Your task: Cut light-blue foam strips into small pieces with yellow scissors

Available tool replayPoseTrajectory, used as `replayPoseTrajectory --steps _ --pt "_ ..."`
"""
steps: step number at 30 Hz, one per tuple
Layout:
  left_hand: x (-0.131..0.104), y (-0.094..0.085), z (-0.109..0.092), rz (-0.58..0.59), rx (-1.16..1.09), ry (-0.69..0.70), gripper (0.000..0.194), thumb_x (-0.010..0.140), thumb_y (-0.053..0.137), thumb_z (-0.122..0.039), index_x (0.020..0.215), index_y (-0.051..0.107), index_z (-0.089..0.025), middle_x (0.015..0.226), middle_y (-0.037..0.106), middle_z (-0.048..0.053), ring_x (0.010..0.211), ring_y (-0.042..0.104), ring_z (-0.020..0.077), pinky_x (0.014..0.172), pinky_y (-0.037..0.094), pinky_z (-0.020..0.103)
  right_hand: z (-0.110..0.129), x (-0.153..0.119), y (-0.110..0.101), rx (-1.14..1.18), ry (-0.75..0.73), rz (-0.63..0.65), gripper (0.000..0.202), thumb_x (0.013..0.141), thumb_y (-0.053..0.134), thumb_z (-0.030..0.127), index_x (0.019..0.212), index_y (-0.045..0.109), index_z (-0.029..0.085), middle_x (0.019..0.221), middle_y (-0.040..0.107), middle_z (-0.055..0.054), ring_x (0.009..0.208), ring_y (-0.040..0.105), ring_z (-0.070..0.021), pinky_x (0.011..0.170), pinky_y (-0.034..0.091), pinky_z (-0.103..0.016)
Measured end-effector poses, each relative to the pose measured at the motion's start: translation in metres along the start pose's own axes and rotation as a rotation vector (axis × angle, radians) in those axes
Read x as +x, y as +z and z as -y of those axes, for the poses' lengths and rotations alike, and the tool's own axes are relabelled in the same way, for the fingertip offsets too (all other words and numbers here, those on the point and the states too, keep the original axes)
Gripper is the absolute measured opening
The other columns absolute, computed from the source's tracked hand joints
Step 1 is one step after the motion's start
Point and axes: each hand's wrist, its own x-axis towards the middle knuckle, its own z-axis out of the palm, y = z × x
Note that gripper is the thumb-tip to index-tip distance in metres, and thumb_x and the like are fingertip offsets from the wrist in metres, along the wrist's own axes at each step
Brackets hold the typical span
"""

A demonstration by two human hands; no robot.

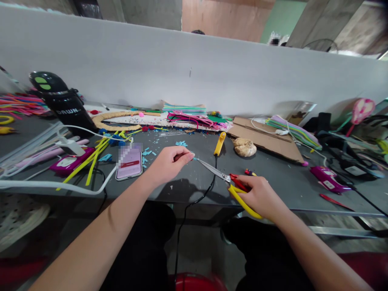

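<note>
Between the thumb and fingers of my left hand (176, 161) is a small light-blue piece (195, 159), pinched near the middle of the dark table. My right hand (257, 196) grips scissors (214, 170) with red and yellow handles. The scissor tips point left and reach the blue piece; whether they touch it cannot be made out. Small cut blue pieces (181, 143) lie in a little pile behind my left hand, and more blue bits are scattered beside the phone (129, 163).
A black bottle (68, 109) stands at the back left. Yellow strips (98, 153) and white cables lie left. Behind the scissors are a yellow glue gun (220, 144), a beige lump (245, 147) and cardboard (266, 141). A magenta device (329, 179) sits right.
</note>
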Motion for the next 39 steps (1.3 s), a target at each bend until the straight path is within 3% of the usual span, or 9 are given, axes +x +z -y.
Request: replayPoseTrajectory --steps 10,26,39 --pt "-0.0010 -0.0009 -0.0038 0.018 -0.040 -0.021 0.038 0.095 0.048 -0.045 0.074 0.061 -0.015 0.059 0.040 -0.004 0.055 0.036 0.0090 0.052 0.024 0.025 -0.0060 0.0008 0.0040 0.051 0.015 -0.046 0.032 0.079 0.063 0.043 0.065 0.049 0.018 0.058 0.047 0.003 0.058 0.038 -0.0113 0.053 0.027 -0.026" --pt "-0.0011 -0.0011 -0.0051 0.006 0.007 0.034 0.039 0.096 0.046 -0.042 0.073 0.062 -0.016 0.058 0.038 -0.004 0.054 0.035 0.0099 0.052 0.025 0.025 0.0005 -0.0008 0.0017 0.002 -0.012 -0.037 0.023 0.078 0.060 0.034 0.064 0.050 0.019 0.057 0.047 0.003 0.057 0.038 -0.0118 0.053 0.026 -0.026" --pt "-0.0002 -0.0001 -0.0041 0.000 0.014 0.020 0.039 0.096 0.045 -0.042 0.070 0.058 -0.016 0.058 0.039 -0.003 0.055 0.036 0.0101 0.052 0.026 0.025 -0.0010 -0.0002 0.0033 0.051 0.002 -0.054 0.025 0.080 0.060 0.036 0.065 0.054 0.018 0.058 0.049 0.003 0.057 0.040 -0.0118 0.053 0.028 -0.026"
